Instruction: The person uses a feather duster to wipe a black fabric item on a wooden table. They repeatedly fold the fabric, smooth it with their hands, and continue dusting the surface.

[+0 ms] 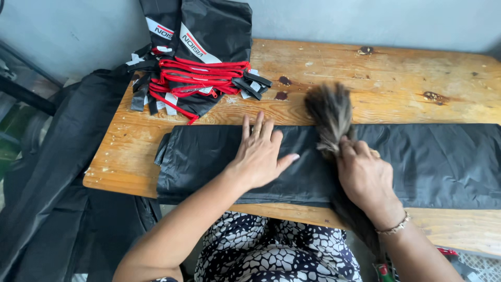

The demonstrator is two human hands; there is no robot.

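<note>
left hand (259,153) flat on black fabric (209,156).

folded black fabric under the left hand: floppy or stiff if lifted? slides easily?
Probably floppy: the black fabric is thin and creased, its left corner sagging. Likely light for its size, lying flat in folded layers. It looks slick, so may slide on the wooden table; the left hand presses it flat.

Left hand (259,154) flat on black fabric (209,156) — right hand (365,175) grips brush (330,112).

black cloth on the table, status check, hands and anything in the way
Left hand flat on black cloth. Right hand gripping brush on it. Stack of black bags behind, apart.
</note>
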